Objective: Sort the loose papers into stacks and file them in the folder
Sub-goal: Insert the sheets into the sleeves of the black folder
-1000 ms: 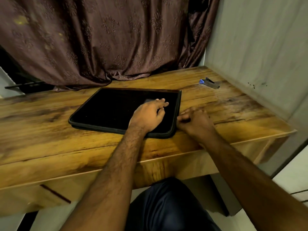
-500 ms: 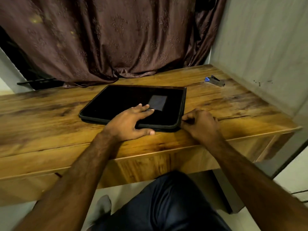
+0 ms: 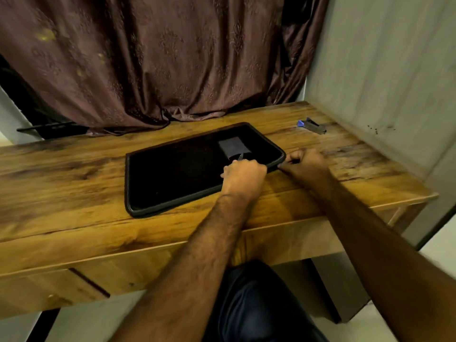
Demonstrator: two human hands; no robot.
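Wooden bench (image 3: 74,183) with a strongly figured, glossy grain stands pushed into a corner, its front edge carrying a plain apron panel. A brown patterned curtain (image 3: 158,60) hangs behind it, the hem bunched on the rear of the bench top, with a plain grey wall (image 3: 385,58) on the right bearing a few small dark specks. Pale floor (image 3: 439,245) is visible below and to the right; lighting is warm and dim.

No legible text or labels.
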